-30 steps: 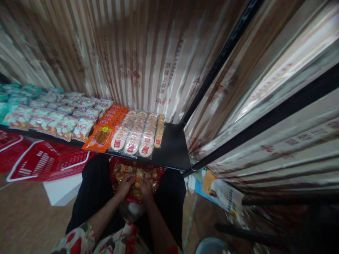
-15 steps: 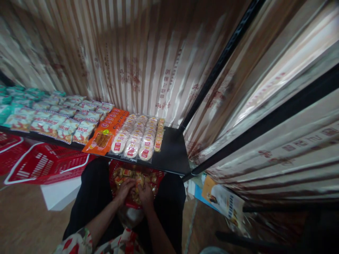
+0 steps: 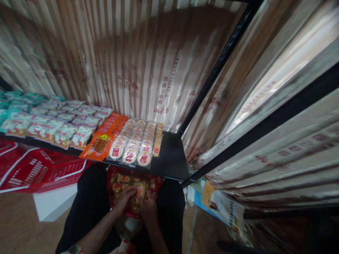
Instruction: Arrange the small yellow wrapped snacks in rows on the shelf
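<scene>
Between my knees sits a red basket (image 3: 109,173) holding several small gold-wrapped snacks (image 3: 122,179). Over it, one yellow snack packet (image 3: 141,189) with a reddish-orange label is held between both hands. The fingers of my left hand (image 3: 125,200) are closed at its left edge. My right hand (image 3: 148,206) pinches its lower right side. The fingertips are partly hidden and dim. On the black shelf (image 3: 169,155) just ahead, a narrow row of similar yellow packets (image 3: 158,140) lies beside rows of round white crackers in clear wrap (image 3: 130,151).
Left along the shelf lie an orange snack bag (image 3: 98,144), white snack bags (image 3: 62,135) and green bags (image 3: 16,106). Below are red baskets (image 3: 45,169) and a white box (image 3: 54,203). A pleated curtain (image 3: 143,70) and black posts (image 3: 212,81) stand behind and right.
The camera view has shifted, so the shelf and basket sit slightly lower and further left. Both hands stay over the basket, the yellow packet still between them and its label showing more plainly.
</scene>
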The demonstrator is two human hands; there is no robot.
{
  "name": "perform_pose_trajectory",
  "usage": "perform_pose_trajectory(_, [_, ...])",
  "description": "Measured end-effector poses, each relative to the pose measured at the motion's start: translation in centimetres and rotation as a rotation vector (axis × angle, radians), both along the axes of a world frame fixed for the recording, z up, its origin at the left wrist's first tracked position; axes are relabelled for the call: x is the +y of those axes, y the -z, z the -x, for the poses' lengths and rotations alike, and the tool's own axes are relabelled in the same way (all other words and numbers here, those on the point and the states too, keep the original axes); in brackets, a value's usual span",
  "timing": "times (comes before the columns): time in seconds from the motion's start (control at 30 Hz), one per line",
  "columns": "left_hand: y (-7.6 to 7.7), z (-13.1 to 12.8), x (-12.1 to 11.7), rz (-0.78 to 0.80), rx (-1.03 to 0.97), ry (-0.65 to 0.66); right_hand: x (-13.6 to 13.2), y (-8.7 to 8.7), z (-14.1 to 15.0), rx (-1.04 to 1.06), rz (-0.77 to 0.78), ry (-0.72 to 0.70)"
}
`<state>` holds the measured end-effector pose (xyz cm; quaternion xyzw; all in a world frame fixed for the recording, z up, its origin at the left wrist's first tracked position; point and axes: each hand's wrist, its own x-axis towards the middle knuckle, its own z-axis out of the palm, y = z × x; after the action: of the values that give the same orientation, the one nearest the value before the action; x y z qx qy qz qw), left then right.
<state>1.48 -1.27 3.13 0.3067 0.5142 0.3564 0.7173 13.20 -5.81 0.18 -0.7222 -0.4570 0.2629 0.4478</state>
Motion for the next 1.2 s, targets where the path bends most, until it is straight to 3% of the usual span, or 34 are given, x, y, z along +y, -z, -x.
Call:
perform_pose_trajectory(0.23, [-2.0, -0.7, -0.3, -0.068, -0.003, -0.007, -0.8, -2.0, -0.6, 0.197, -0.035, 0.05])
perform_pose_trajectory(0.4, [-2.7, -1.0, -0.2, -0.119, -0.007, 0.007, -0.5, -2.6, -1.1, 0.349, -0.067, 0.069])
perform_pose_trajectory(0.63, [-3.5, -1.6, 0.0, -0.165, 0.044, 0.044, -0.4, -3.1, -1.9, 0.287, -0.065, 0.1])
perform_pose_trajectory(0.97, [-6.2, -2.9, 1.2, -0.463, 0.138, 0.107, 0.9, -6.5, -3.2, 0.26, -0.135, 0.067])
perform_pose_trajectory(1.2, [-8.0, -4.4, 2.7, -0.523, 0.103, 0.147, 2.9, -7.8, -4.7, 0.26, -0.207, 0.099])
